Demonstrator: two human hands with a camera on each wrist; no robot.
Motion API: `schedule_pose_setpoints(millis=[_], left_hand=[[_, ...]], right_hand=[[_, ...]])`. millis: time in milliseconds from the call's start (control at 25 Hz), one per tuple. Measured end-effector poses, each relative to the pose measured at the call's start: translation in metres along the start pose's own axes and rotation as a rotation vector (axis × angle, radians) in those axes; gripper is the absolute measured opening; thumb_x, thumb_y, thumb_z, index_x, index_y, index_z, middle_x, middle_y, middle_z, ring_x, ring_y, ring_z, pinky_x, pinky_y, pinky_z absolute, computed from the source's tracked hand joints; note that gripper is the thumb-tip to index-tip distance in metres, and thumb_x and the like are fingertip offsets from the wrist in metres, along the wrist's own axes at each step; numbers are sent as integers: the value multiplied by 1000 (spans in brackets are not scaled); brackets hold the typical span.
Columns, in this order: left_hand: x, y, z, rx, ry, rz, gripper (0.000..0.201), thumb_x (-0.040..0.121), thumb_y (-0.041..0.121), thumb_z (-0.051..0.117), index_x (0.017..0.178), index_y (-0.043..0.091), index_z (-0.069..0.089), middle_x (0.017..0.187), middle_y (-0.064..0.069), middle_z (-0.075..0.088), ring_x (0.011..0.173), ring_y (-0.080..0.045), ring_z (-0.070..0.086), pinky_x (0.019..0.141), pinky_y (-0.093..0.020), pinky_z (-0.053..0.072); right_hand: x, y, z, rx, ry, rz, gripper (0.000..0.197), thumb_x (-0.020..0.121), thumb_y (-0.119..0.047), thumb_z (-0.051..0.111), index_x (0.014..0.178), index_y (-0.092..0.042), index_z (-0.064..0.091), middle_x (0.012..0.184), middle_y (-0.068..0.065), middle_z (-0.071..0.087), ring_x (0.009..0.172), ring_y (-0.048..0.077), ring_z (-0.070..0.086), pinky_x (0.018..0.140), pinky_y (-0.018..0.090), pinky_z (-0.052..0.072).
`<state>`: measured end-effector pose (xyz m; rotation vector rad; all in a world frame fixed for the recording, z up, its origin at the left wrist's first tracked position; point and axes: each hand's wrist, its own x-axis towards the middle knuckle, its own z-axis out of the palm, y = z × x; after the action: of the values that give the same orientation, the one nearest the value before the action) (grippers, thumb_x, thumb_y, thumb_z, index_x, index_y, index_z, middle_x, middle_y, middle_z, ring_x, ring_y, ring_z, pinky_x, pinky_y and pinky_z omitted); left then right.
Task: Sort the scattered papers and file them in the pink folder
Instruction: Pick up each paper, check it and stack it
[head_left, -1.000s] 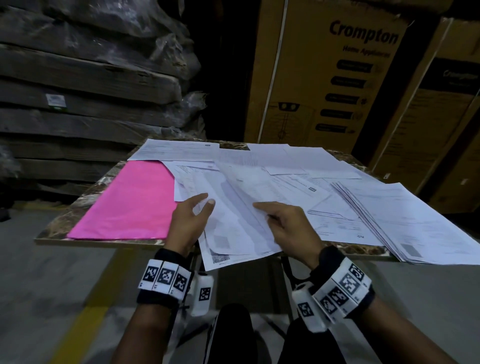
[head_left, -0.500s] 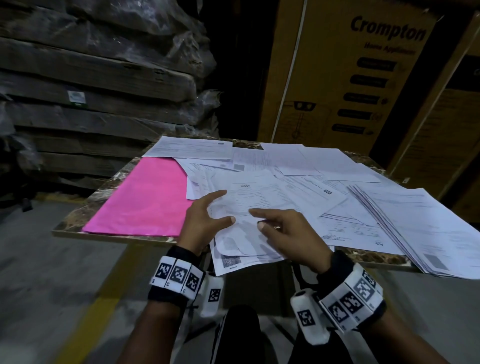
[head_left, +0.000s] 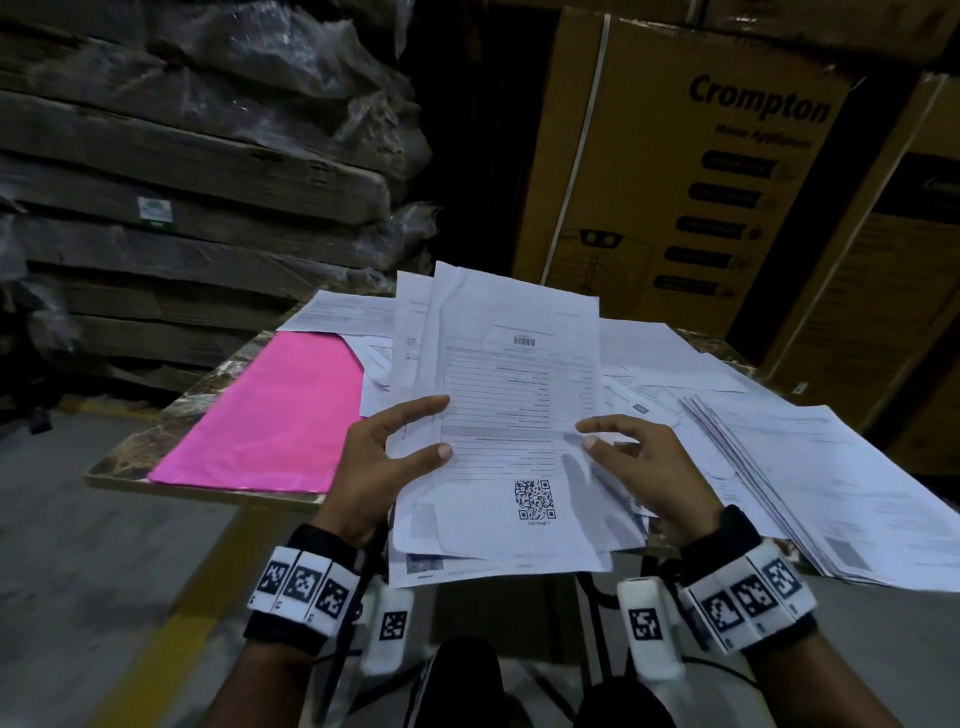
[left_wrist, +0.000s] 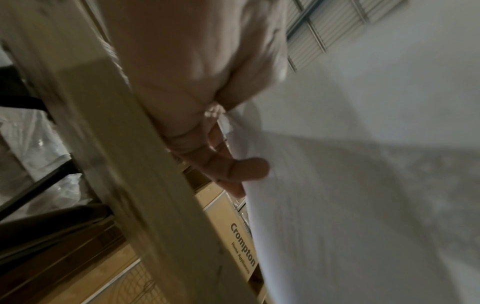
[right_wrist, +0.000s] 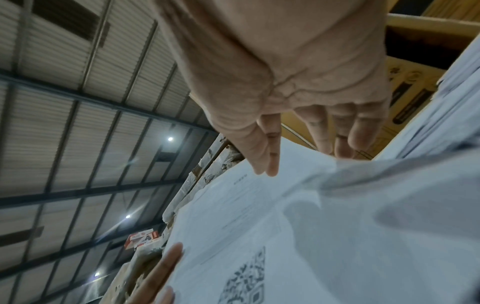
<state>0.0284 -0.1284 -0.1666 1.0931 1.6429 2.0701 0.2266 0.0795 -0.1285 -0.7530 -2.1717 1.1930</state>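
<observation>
Your left hand (head_left: 387, 462) pinches the raised sheaf of papers (head_left: 511, 415) at its left edge while your right hand (head_left: 641, 467), fingers loosely spread, touches the right edge; light, floppy sheets slide apart, so grip both sides before reaching the pink folder (head_left: 270, 415) lying closed on the left.

The folder (head_left: 270, 415) lies at the tabletop's (head_left: 156, 441) left edge. Loose papers (head_left: 654, 358) cover the middle and far side. A stack of sheets (head_left: 810, 483) overhangs the right edge.
</observation>
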Motion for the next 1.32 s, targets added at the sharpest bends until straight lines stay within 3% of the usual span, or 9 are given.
schedule_pose_setpoints(millis=[80,160,320,440,720,880,960,1120,1320], left_hand=[[0,6,1,-23,10,15,48,77,1,80,121,18,71,123,9,71,119,-7,63,96,-26,54],[2,13,3,-22,13,37,45,80,1,78,121,18,71,123,9,71,120,-7,62,97,-27,53],[4,27,12,166,-50,102,40,87,0,71,118,26,71,116,18,72,119,1,60,101,-13,44],[5,37,24,254,-61,134,41,88,2,70,119,28,70,114,16,73,116,5,60,103,-15,44],[14,71,57,307,47,457,50,90,2,69,127,35,62,126,8,61,119,0,57,96,-12,47],[17,52,63,322,6,367,47,90,-1,68,120,34,67,118,8,59,110,12,55,90,-7,47],[18,40,64,319,-9,303,39,90,2,69,117,31,70,119,1,64,110,10,58,90,-11,49],[22,23,60,331,8,215,36,89,6,71,109,35,72,116,10,69,114,3,60,99,-19,49],[17,25,60,305,22,218,31,90,2,70,107,28,74,119,1,66,111,7,61,92,-9,47]], right_hand=[[-1,-5,-5,83,1,-14,12,92,-18,70,94,-27,77,101,-13,74,78,1,61,70,22,50],[-2,-13,-10,174,-22,-21,12,91,-13,70,96,-19,78,100,-8,74,81,0,64,67,18,49],[-7,-18,-9,305,-17,-40,15,89,-6,71,96,-17,78,111,-2,74,110,21,65,86,31,55],[-12,-25,-2,202,112,-204,24,88,1,67,91,-21,78,103,-9,75,109,11,65,96,36,51],[-25,-56,-8,103,432,-614,38,84,16,61,87,-20,73,100,14,65,96,8,61,81,7,45],[-18,-25,-2,88,326,-481,47,86,13,60,88,-32,74,99,4,70,96,10,62,84,15,46],[-13,-11,0,60,251,-414,44,89,10,58,93,-30,74,106,4,69,106,15,61,85,11,47],[-4,-1,6,39,166,-343,37,94,8,56,99,-24,73,118,2,67,119,20,57,87,4,45],[0,-6,8,61,178,-336,54,90,18,50,91,-31,73,109,-10,70,108,1,61,88,6,47]])
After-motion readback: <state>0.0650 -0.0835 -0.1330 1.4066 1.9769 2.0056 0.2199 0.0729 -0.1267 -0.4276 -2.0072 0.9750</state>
